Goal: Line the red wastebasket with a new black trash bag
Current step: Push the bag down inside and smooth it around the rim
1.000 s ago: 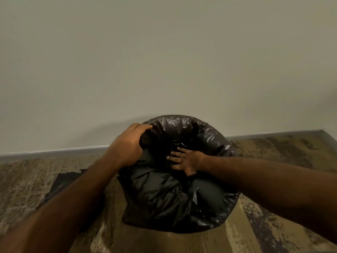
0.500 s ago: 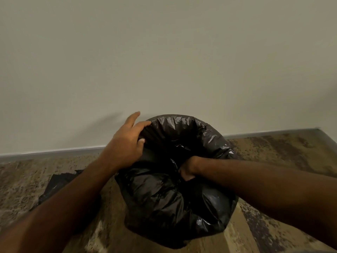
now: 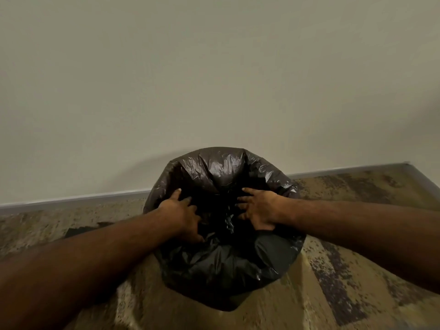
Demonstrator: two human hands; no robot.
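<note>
At lower centre of the frame, against the wall, the black trash bag [image 3: 221, 258] draped over and hid the red wastebasket, while the left hand [image 3: 184, 215] and right hand [image 3: 260, 209], both spread flat and gripping nothing, pressed plastic into the mouth, probably to seat the liner.

Both hands [image 3: 183, 215] [image 3: 259, 210] spread flat inside black bag [image 3: 226, 265].

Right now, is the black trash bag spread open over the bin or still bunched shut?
Spread open. The black trash bag drapes over the rim, and both the left hand and right hand press into its mouth.
</note>
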